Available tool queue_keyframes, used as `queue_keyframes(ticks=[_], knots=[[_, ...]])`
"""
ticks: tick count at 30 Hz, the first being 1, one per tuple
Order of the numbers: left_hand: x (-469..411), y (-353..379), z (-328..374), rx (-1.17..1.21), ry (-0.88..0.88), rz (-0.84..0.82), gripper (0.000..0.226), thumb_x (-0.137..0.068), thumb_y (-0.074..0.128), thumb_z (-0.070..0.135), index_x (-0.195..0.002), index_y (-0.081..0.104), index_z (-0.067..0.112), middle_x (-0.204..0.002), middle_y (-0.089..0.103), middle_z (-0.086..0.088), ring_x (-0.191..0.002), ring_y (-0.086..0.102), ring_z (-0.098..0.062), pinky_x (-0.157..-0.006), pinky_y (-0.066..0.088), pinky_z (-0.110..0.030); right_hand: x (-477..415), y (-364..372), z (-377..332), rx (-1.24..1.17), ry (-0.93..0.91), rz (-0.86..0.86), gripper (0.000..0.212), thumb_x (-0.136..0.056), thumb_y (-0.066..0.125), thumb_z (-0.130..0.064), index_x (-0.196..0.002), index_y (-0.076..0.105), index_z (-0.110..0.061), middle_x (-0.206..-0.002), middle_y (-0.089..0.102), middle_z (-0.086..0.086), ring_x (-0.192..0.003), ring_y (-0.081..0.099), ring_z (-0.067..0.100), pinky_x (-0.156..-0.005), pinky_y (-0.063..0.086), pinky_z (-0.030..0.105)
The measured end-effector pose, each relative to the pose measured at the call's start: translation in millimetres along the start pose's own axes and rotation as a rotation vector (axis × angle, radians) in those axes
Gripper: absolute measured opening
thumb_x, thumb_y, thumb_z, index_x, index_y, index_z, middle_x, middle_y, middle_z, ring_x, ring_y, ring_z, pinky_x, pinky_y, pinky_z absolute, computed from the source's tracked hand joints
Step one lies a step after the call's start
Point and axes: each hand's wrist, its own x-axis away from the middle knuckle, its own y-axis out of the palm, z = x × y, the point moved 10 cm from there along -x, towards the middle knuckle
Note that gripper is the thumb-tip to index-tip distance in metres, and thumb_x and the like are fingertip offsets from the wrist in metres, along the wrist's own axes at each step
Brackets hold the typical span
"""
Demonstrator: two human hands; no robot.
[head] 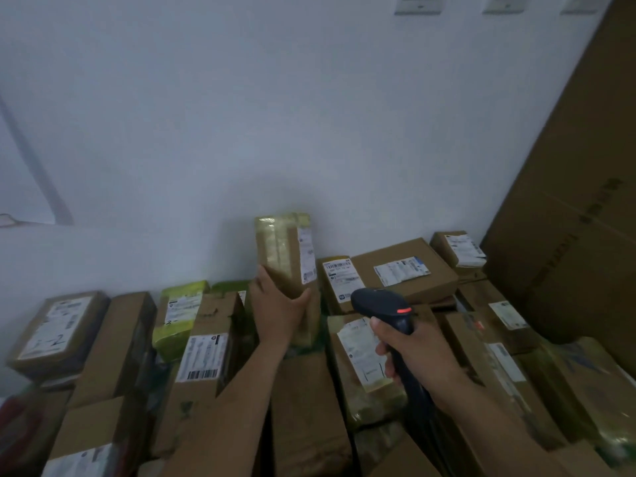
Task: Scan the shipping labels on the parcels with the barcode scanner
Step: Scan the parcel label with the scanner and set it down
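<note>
My left hand [279,306] grips 1 upright taped parcel [287,256] by its lower end above the pile, apparently light, stiff and slick, while my right hand [411,356] clasps the barcode scanner [385,301] handle.

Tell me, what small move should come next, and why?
Probably raise the scanner a little toward the label on the parcel. The left hand holds that parcel upright with the label on its right side, and the right hand grips the scanner lower, its nose below the label.
</note>
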Motion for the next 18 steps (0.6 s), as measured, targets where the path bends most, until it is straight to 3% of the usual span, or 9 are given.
queue_keyframes(ticks=[3,6,11,15,16,18], knots=[[-1.6,28.1,-20.7,-0.139,-0.084,-0.071,0.103,-0.075,0.075,0.054,-0.151,0.019,0.014,-0.139,0.039,-0.019,-0.119,0.049,-0.032,-0.091,0.050,-0.040,-12.1,3.2,11.3,0.019,0.037,0.009,0.028,-0.087,0.069,-0.030,-0.087,0.066,-0.002,-0.072,0.066,0.011,-0.044,0.056,0.014,-0.042,0.044,0.023],[-5.0,47.4,-45.3,-0.234,-0.196,-0.133,0.089,-0.080,0.068,0.058,-0.145,0.029,0.012,-0.129,0.046,-0.019,-0.109,0.055,-0.034,-0.075,0.044,-0.033,-21.2,7.9,19.3,0.032,0.047,0.003,0.026,-0.088,0.069,-0.028,-0.088,0.067,-0.002,-0.072,0.065,0.012,-0.043,0.055,0.015,-0.041,0.044,0.024],[-7.9,67.3,-60.0,-0.315,-0.166,-0.129,0.082,-0.083,0.069,0.053,-0.142,0.032,0.010,-0.129,0.042,-0.019,-0.112,0.048,-0.033,-0.079,0.042,-0.033,-33.0,11.4,26.5,0.065,0.031,-0.026,0.019,-0.089,0.068,-0.027,-0.089,0.067,-0.007,-0.074,0.066,0.012,-0.045,0.056,0.018,-0.043,0.046,0.026],[-3.8,86.2,-75.6,-0.175,-0.164,-0.247,0.068,-0.086,0.074,0.030,-0.143,0.040,0.012,-0.141,0.035,-0.015,-0.124,0.043,-0.030,-0.101,0.042,-0.036,-33.7,12.8,27.4,0.064,0.022,-0.041,0.015,-0.089,0.067,-0.027,-0.091,0.067,-0.012,-0.078,0.067,0.015,-0.046,0.057,0.018,-0.044,0.046,0.026],[-4.6,89.6,-77.1,-0.172,-0.129,-0.273,0.058,-0.087,0.072,0.025,-0.138,0.047,0.012,-0.139,0.039,-0.012,-0.123,0.045,-0.025,-0.102,0.042,-0.031,-32.9,14.4,27.5,0.054,0.026,-0.048,0.016,-0.089,0.068,-0.027,-0.091,0.067,-0.011,-0.077,0.066,0.015,-0.046,0.056,0.018,-0.044,0.046,0.027],[-2.7,78.8,-64.7,-0.255,-0.010,-0.281,0.020,-0.094,0.062,0.018,-0.114,0.060,0.017,-0.122,0.054,-0.001,-0.106,0.051,-0.010,-0.088,0.036,-0.011,-31.1,17.8,26.6,0.030,0.031,-0.056,0.018,-0.089,0.068,-0.027,-0.090,0.067,-0.009,-0.076,0.064,0.014,-0.045,0.055,0.018,-0.043,0.045,0.027]])
